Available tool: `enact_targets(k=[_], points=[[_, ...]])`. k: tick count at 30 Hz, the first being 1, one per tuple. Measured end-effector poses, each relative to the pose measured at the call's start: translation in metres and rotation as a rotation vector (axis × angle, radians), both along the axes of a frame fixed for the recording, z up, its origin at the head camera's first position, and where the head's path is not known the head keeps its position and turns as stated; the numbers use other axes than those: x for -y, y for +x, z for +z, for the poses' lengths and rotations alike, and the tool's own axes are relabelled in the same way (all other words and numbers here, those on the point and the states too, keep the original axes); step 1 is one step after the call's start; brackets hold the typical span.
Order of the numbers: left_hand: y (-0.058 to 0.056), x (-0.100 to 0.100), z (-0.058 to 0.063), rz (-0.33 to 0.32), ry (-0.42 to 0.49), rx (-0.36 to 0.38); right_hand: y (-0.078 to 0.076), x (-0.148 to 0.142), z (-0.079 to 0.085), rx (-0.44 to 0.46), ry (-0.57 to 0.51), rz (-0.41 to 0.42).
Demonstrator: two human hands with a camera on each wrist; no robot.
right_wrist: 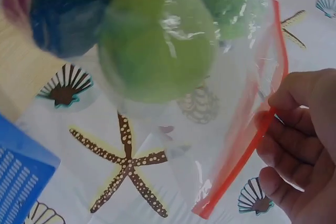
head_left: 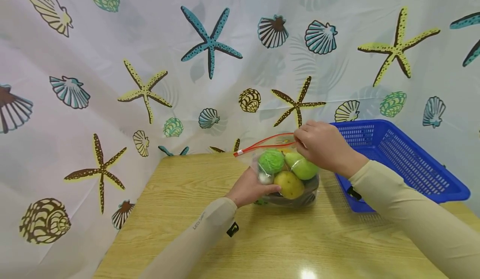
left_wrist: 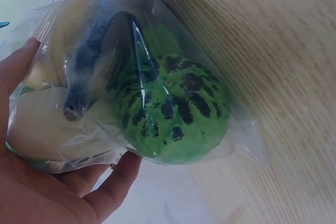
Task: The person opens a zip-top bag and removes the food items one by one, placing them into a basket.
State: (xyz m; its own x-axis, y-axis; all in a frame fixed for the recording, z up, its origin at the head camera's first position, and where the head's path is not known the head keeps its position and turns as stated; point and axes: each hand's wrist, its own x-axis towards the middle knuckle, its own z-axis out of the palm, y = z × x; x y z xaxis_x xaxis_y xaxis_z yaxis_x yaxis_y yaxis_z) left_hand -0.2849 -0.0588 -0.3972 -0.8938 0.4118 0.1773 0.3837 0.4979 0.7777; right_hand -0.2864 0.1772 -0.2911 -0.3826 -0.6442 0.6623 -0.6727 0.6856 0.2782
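A clear zip bag (head_left: 314,195) full of toy-like produce is held up over the table. My left hand (head_left: 252,189) grips its left side, thumb across the front and fingers behind. My right hand (head_left: 325,149) pinches the red zip edge (right_wrist: 236,163) at the bag's top right. The two red strips stand apart, and a white slider (head_left: 240,152) sits at their left end. Through the plastic show a leafy green cabbage (head_left: 271,161), a green pear (head_left: 305,169), a yellow potato-like piece (head_left: 288,185), a dark-striped green squash (left_wrist: 176,108) and a dark elongated piece (left_wrist: 100,66).
A blue plastic basket (head_left: 408,158) with perforated walls stands to the right, partly behind my right forearm. The wooden table (head_left: 210,170) runs back to a hanging cloth (head_left: 240,41) printed with starfish and shells.
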Motion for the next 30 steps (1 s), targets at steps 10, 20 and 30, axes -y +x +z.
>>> enact_targets(k=[10,20,30], points=[[-0.002,0.001,-0.003,-0.003,0.037,0.019,0.015,0.0,0.025,0.533,-0.011,0.029],[-0.005,0.002,0.004,-0.147,0.105,0.006,0.006,-0.002,0.027,0.689,0.121,0.169],[-0.009,0.004,0.012,-0.232,0.127,0.07,0.0,-0.006,0.033,0.837,0.126,0.221]])
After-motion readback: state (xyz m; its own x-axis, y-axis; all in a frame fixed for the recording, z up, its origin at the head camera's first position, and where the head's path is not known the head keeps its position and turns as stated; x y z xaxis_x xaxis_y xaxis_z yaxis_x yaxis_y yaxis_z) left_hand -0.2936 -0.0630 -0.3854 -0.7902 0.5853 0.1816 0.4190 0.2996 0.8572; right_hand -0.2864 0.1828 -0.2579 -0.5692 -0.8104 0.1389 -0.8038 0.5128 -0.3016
